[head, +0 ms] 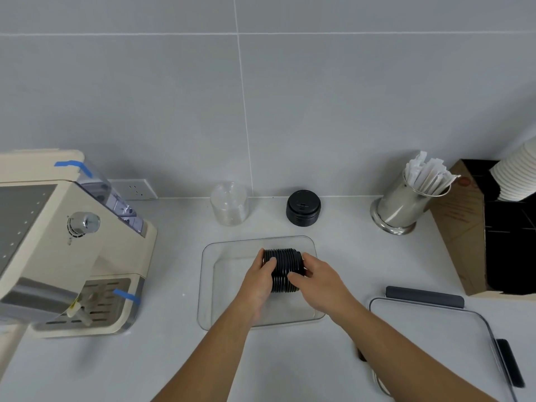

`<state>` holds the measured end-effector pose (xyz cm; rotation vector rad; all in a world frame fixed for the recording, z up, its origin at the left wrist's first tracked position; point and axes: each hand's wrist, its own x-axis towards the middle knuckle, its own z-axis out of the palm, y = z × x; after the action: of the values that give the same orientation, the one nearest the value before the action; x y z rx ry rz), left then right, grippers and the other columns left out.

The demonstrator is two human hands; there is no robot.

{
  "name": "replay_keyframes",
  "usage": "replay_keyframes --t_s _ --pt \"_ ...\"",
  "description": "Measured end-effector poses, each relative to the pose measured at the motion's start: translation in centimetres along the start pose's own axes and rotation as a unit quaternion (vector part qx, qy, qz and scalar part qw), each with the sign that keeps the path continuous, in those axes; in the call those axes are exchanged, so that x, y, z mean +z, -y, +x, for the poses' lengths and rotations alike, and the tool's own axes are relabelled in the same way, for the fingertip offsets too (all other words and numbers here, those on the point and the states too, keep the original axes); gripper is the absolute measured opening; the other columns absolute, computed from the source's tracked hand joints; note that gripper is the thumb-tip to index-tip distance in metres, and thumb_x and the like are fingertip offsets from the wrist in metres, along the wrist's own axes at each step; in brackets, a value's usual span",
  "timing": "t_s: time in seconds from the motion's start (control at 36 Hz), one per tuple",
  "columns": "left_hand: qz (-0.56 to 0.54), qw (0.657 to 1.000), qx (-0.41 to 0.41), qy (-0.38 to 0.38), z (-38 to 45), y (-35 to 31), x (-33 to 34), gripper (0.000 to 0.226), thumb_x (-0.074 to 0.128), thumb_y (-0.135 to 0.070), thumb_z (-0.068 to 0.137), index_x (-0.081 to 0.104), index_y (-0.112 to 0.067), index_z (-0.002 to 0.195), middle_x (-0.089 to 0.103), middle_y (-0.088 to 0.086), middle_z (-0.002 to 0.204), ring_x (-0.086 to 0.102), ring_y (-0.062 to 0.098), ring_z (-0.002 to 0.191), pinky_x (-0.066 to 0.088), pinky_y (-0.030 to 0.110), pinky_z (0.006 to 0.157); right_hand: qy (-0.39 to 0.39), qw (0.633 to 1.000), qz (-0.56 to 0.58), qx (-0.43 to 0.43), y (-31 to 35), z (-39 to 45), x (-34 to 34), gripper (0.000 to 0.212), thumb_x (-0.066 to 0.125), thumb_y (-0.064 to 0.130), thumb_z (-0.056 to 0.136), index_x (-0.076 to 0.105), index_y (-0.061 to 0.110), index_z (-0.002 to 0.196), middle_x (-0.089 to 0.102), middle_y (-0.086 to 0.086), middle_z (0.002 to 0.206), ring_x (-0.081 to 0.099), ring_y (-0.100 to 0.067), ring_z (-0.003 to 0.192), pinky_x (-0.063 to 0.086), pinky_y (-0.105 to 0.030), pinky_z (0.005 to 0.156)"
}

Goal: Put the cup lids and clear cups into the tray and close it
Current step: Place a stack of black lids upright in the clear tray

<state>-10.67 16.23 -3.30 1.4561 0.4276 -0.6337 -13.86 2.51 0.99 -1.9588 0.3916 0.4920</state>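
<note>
A clear rectangular tray (207,285) sits open on the white counter in front of me. Over it, my left hand (258,281) and my right hand (319,281) grip a sideways stack of black cup lids (285,264), one hand at each end. A second, shorter stack of black lids (303,208) stands upright behind the tray, near the wall. To its left stands a stack of clear cups (229,207). The tray's clear lid (429,340), with dark grey clips, lies flat to the right under my right forearm.
A cream coffee machine (66,250) fills the left side. A steel holder with wrapped straws (406,204) stands back right, beside a brown cardboard box (464,227) and stacked white paper cups (519,175). A wall socket (136,189) is behind the machine.
</note>
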Motion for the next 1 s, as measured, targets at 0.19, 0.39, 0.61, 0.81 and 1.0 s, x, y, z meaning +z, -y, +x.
replay_keyframes --t_s 0.19,0.39,0.61,0.81,1.0 --pt "-0.002 1.0 -0.001 -0.016 0.1 0.3 0.4 0.039 0.045 -0.028 0.102 0.039 -0.04 0.139 0.062 -0.003 0.123 0.061 0.01 0.105 0.047 0.025 0.086 -0.026 0.998 0.049 -0.006 -0.1 -0.6 -1.6 0.031 0.06 0.017 0.09 0.06 0.013 0.121 0.06 0.017 0.094 0.058 -0.001 0.099 0.044 -0.026 0.091" --pt "-0.006 0.999 -0.029 -0.018 0.2 0.1 1.1 0.059 0.048 -0.04 0.098 0.028 -0.035 0.153 0.05 -0.003 0.145 0.049 0.017 0.13 0.033 0.041 0.116 -0.139 0.989 0.052 -0.018 -1.3 -0.6 -3.6 0.042 0.063 0.014 0.09 0.059 0.019 0.131 0.066 0.001 0.126 0.061 -0.008 0.107 0.041 -0.019 0.094" --pt "-0.025 0.999 -0.022 -0.012 0.6 0.1 2.1 0.062 0.05 -0.04 0.097 0.026 -0.034 0.153 0.053 -0.001 0.142 0.053 0.019 0.126 0.037 0.042 0.113 -0.061 0.997 0.037 0.005 -3.4 0.2 -3.1 0.055 0.064 0.013 0.088 0.049 0.026 0.139 0.059 0.009 0.132 0.063 -0.011 0.112 0.048 -0.017 0.084" --pt "-0.005 1.0 0.012 0.002 0.8 0.0 2.4 0.036 0.051 -0.035 0.099 0.057 -0.028 0.133 0.069 -0.002 0.121 0.065 0.016 0.111 0.05 0.039 0.102 -0.074 0.996 -0.007 -0.041 -4.0 0.5 -2.0 0.05 0.062 0.008 0.087 0.056 0.035 0.129 0.066 0.018 0.113 0.066 -0.008 0.102 0.05 -0.014 0.084" --pt "-0.03 0.999 0.02 0.01 0.6 -0.2 2.3 0.028 0.05 -0.03 0.101 0.061 -0.026 0.126 0.071 -0.001 0.118 0.067 0.015 0.107 0.053 0.024 0.08 -0.112 0.993 0.01 -0.03 -3.8 1.5 -2.0 0.042 0.07 0.022 0.086 0.059 0.03 0.126 0.065 0.012 0.102 0.066 -0.002 0.085 0.042 -0.005 0.064"
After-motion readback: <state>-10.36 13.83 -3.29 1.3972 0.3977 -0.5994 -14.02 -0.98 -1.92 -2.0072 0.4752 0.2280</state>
